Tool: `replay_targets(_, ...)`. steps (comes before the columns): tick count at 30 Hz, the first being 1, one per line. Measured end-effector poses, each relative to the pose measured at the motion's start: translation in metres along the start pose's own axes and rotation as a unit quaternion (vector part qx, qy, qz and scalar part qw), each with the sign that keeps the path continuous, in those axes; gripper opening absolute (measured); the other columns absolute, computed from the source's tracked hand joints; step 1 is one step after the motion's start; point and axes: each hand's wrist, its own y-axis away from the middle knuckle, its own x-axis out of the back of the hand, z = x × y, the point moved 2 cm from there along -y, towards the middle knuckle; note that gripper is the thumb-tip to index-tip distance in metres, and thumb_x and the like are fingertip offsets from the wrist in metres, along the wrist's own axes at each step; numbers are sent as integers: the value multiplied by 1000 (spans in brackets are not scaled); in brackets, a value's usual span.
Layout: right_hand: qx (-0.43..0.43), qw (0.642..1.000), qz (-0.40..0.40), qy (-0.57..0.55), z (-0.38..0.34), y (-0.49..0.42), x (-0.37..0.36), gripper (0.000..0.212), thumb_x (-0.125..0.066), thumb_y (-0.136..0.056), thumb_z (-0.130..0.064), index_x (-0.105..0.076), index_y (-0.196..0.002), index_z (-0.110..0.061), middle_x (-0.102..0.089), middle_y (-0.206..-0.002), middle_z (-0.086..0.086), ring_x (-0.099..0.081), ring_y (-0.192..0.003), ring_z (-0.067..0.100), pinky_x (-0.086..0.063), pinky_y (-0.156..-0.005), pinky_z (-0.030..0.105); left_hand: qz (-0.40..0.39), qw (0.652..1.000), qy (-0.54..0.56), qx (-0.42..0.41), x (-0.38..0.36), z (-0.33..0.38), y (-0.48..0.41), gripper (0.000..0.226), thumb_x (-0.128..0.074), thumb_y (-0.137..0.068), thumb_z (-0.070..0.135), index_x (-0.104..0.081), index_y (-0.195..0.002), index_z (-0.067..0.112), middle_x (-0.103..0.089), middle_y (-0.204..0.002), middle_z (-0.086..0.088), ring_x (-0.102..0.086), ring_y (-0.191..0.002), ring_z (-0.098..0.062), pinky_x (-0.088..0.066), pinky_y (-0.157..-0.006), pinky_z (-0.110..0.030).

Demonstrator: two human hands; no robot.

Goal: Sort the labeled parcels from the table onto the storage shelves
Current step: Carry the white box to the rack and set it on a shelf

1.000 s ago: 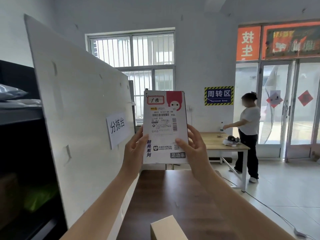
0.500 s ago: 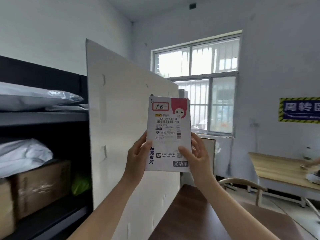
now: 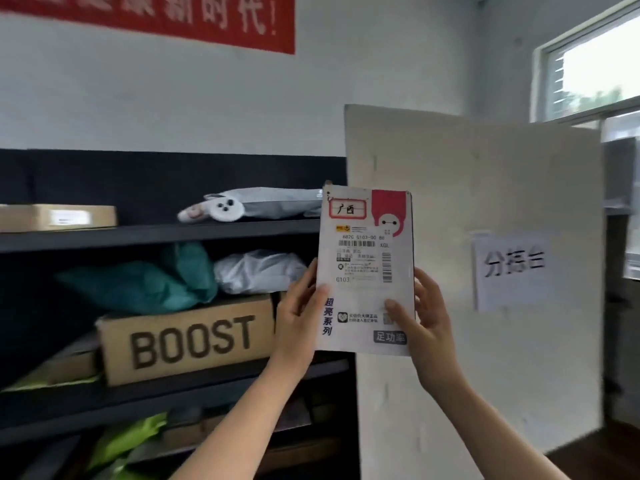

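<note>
A flat white parcel (image 3: 365, 268) with a shipping label, a red corner and a hand-written red-framed tag stands upright in front of me. My left hand (image 3: 299, 313) grips its lower left edge and my right hand (image 3: 424, 317) grips its lower right edge. Behind it to the left are the dark storage shelves (image 3: 156, 233). The upper shelf carries a flat brown box (image 3: 57, 217) and a grey poly bag (image 3: 263, 204). The shelf below holds a teal bag (image 3: 145, 282), a clear plastic bag (image 3: 258, 271) and a "BOOST" carton (image 3: 187, 337).
A white divider board (image 3: 485, 188) with a paper sign (image 3: 512, 268) stands right of the shelves. A lower shelf holds green bags (image 3: 128, 438) and more boxes. A red banner (image 3: 149, 15) hangs on the wall; a window (image 3: 599, 64) is at the far right.
My view has swung left from the table and room toward the shelves, which now fill the left side. Both hands still hold the parcel upright in the same grip.
</note>
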Motion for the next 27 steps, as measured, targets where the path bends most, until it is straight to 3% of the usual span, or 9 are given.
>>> replay_targets(2, -8, 999, -31, -44, 1, 8, -34, 49, -70, -83, -14, -51, -120, -41, -66, -118, -5, -65, -102, 11, -57, -69, 23, 30, 999, -37, -10, 31, 20, 11, 32, -67, -74, 41, -67, -106, 50, -63, -128, -1, -63, -114, -19, -52, -94, -43)
replay_targets(5, -27, 990, -92, -99, -2, 23, -93, 51, -69, -79, -21, -50, -121, -41, -66, -115, -6, -69, -98, 12, -58, -67, 25, 90, 992, -88, -18, 85, 51, 34, 38, -67, -74, 45, -65, -111, 48, -59, -132, -5, -61, -116, -23, -51, -95, -50)
replay_targets(8, -46, 974, -158, -153, -14, 46, -160, 49, -68, -77, -24, -54, -115, -50, -66, -119, -2, -68, -104, 16, -59, -74, 30, 155, 976, -150, -38, 144, 96, 70, 48, -65, -79, 41, -59, -126, 35, -60, -132, -6, -60, -118, -25, -49, -96, -53)
replay_targets(13, -68, 940, -247, -225, -52, 115, -274, 50, -68, -76, -26, -52, -120, -42, -66, -121, -1, -64, -110, 19, -57, -84, 34, 265, 930, -247, -59, 225, 188, 158, 49, -59, -85, 28, -54, -133, 22, -57, -135, -7, -61, -117, -21, -50, -97, -47)
replay_targets(16, -76, 909, -312, -267, -89, 164, -333, 48, -69, -79, -27, -50, -120, -42, -64, -122, 0, -65, -108, 19, -58, -74, 29, 322, 900, -286, -65, 254, 248, 219, 43, -63, -85, 31, -56, -128, 30, -58, -134, -7, -64, -113, -22, -55, -90, -44)
replay_targets(18, -86, 883, -351, -300, -117, 198, -365, 46, -70, -85, -18, -49, -118, -42, -63, -121, -2, -65, -106, 19, -58, -71, 27, 362, 878, -305, -67, 265, 286, 261, 42, -60, -80, 32, -58, -122, 35, -61, -130, -7, -67, -106, -22, -59, -79, -36)
replay_targets(23, -121, 818, -436, -355, -191, 285, -420, 46, -68, -86, -19, -46, -117, -47, -61, -127, -9, -64, -110, 16, -59, -85, 41, 450, 809, -365, -98, 273, 376, 358, 33, -58, -89, 18, -63, -111, 42, -61, -129, -7, -69, -101, -17, -57, -70, -23)
replay_targets(27, -134, 761, -479, -416, -248, 345, -442, 45, -66, -88, -17, -46, -116, -45, -62, -123, -10, -68, -104, 13, -60, -73, 29, 497, 755, -413, -115, 260, 433, 423, 35, -54, -92, 14, -62, -113, 42, -61, -127, -8, -70, -99, -16, -56, -70, -21)
